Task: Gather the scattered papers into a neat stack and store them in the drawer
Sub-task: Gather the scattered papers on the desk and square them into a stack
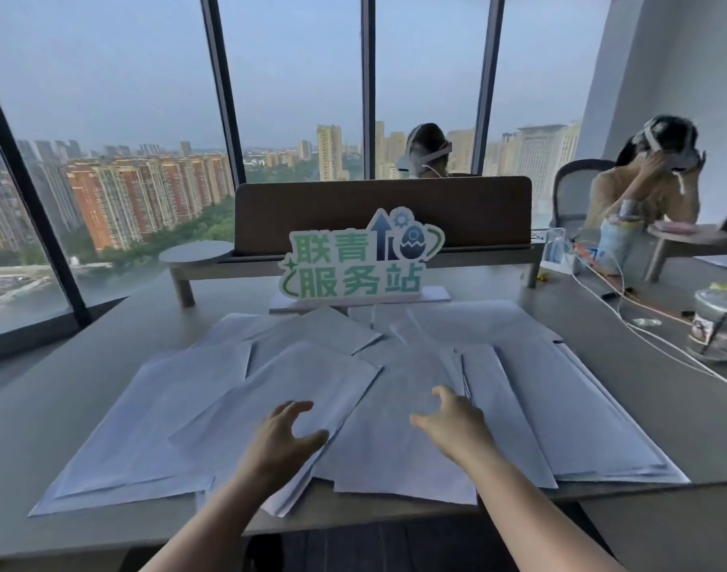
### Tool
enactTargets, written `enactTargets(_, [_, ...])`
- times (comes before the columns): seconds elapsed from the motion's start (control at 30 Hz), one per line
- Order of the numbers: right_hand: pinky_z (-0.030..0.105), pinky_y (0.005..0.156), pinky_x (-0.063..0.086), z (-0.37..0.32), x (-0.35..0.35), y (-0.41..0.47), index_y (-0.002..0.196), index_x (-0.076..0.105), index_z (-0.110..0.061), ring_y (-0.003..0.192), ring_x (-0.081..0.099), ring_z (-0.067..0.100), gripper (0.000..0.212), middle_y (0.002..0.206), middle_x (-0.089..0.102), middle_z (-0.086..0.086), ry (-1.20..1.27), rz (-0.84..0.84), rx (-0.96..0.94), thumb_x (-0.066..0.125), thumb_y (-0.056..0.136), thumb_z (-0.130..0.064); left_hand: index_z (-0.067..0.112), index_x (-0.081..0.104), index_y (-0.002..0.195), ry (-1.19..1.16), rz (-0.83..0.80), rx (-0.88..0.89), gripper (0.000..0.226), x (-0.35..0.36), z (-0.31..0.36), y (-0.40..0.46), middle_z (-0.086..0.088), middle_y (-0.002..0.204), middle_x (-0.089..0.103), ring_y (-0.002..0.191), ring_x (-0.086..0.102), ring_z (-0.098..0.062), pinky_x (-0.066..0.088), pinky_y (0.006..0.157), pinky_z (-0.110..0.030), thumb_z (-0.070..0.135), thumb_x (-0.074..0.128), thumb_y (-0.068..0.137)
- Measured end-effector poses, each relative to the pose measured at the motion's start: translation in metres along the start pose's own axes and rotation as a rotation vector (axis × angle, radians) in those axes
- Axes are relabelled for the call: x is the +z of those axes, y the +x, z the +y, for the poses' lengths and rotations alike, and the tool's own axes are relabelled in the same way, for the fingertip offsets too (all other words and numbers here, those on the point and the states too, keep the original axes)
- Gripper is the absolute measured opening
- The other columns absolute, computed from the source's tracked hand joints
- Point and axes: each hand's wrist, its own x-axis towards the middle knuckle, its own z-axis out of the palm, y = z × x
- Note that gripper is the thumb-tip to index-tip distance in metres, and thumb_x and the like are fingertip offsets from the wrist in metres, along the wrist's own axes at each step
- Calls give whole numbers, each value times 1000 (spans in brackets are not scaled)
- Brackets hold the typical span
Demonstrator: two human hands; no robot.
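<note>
Several white sheets of paper (180, 410) lie scattered and overlapping across the grey desk (43, 406), from the left side to a thicker pile of papers (568, 406) on the right. My left hand (281, 437) hovers over the middle sheets with fingers spread and loosely curved, holding nothing. My right hand (456, 423) is beside it over the centre sheet, fingers also loosely spread and empty. No drawer is in view.
A green and white standing sign (357, 262) stands behind the papers, in front of a brown desk divider (382, 212). Cables (626, 315) and a plastic cup (719, 324) sit at the right. Two people wearing headsets sit beyond the divider. Windows lie to the left.
</note>
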Motion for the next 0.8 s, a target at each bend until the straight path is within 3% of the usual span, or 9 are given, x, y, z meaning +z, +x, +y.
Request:
enactTargets(0.23, [40, 95, 44, 19, -14, 19, 139, 36, -20, 120, 44, 31, 71, 130, 50, 8, -123, 22, 121, 58, 78, -47, 26, 52, 135, 18, -40, 71, 61, 29, 15, 26, -2, 148, 43, 136, 38, -21, 32, 111, -35, 48, 65, 80])
enactTargets(0.4, [37, 88, 42, 20, -14, 30, 130, 41, -17, 118, 45, 34, 61, 126, 53, 9, -112, 20, 155, 59, 78, -44, 25, 50, 138, 49, -73, 84, 82, 45, 24, 32, -3, 149, 43, 136, 38, -20, 31, 108, -31, 62, 49, 65])
enactTargets(0.53, [32, 77, 43, 20, -16, 42, 112, 47, -15, 105, 55, 32, 46, 109, 59, 6, 26, 36, 192, 62, 73, -35, 27, 45, 142, 112, -76, 93, 103, 59, 24, 32, -2, 154, 35, 143, 26, -20, 21, 113, -29, 71, 30, 50])
enactTargets(0.7, [27, 62, 40, 21, -23, 57, 79, 51, -6, 60, 51, 22, 19, 69, 52, 5, 367, 26, 253, 69, 77, -12, 33, 39, 144, 235, -56, 123, 101, 69, 21, 27, 5, 157, 28, 147, 15, -19, 12, 117, -30, 71, 21, 52])
enactTargets(0.8, [29, 72, 43, 22, -22, 59, 101, 59, 2, 83, 61, 29, 27, 89, 59, 13, 486, 3, 263, 71, 80, -10, 33, 40, 143, 256, -29, 131, 86, 71, 22, 24, 6, 157, 27, 148, 15, -19, 11, 117, -31, 66, 32, 65])
